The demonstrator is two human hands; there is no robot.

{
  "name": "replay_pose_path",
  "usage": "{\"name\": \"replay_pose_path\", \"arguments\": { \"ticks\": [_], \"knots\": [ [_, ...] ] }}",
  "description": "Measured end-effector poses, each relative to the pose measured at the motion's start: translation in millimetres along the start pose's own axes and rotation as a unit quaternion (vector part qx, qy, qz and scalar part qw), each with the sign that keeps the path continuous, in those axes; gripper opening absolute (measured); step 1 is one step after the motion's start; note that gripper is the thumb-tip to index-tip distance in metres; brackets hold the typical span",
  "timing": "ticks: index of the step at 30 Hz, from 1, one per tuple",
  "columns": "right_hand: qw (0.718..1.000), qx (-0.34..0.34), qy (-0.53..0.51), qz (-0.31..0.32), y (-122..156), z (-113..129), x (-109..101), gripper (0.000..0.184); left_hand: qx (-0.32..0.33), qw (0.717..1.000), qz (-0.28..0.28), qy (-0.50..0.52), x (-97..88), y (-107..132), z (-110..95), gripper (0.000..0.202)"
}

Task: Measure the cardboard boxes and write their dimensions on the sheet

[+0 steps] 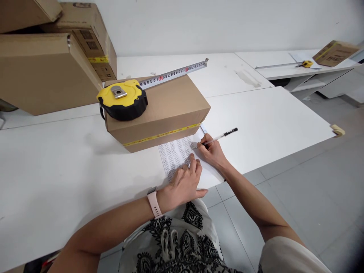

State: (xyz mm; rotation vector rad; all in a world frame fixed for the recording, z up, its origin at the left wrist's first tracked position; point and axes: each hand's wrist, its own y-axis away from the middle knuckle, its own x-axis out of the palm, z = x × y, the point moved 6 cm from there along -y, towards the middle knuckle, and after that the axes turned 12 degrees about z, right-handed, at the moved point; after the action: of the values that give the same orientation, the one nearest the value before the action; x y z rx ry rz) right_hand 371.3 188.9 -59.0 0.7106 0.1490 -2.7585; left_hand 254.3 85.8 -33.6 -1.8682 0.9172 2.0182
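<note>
My right hand [211, 151] is closed around a pen [220, 136], its tip down at a sheet of paper [174, 156] filled with columns of small handwriting. Flat on the same sheet lies my left hand [186, 180], fingers stretched out and thumb apart, with a pink watch band at the wrist. Just beyond both hands sits a closed cardboard box [167, 108] with yellow printed tape, covering part of the paper. On top of that box rests a yellow and black tape measure [122, 99], its blade drawn out to the right.
Several cardboard boxes [48, 72] are stacked at the back left of the white table [256, 121]. Another small box [335, 53] and a second tape measure [307, 64] lie on the far right surface. A corner guard [337, 131] covers the table's right corner. Tiled floor borders the front edge.
</note>
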Motion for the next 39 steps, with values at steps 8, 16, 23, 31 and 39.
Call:
{"name": "replay_pose_path", "arguments": {
  "ticks": [8,16,23,31,39],
  "knots": [
    [0.998,-0.042,0.022,-0.034,2,2,-2,0.017,0.0,1.0,-0.02,0.006,5.4,-1,1,0.094],
    [0.955,-0.129,0.267,-0.032,9,8,6,0.03,0.006,0.998,-0.043,0.045,-1.8,11,4,0.081],
    [0.939,-0.113,0.323,-0.039,2,0,13,0.046,-0.131,0.865,-0.471,0.116,-95.0,90,101,0.018],
    [0.941,-0.105,0.319,-0.042,-2,2,14,0.036,-0.255,0.823,-0.393,0.322,-118.6,80,215,0.098],
    [0.944,-0.089,0.314,-0.044,-3,7,16,0.032,-0.214,0.69,-0.454,0.521,-110.1,90,238,0.067]
  ]
}}
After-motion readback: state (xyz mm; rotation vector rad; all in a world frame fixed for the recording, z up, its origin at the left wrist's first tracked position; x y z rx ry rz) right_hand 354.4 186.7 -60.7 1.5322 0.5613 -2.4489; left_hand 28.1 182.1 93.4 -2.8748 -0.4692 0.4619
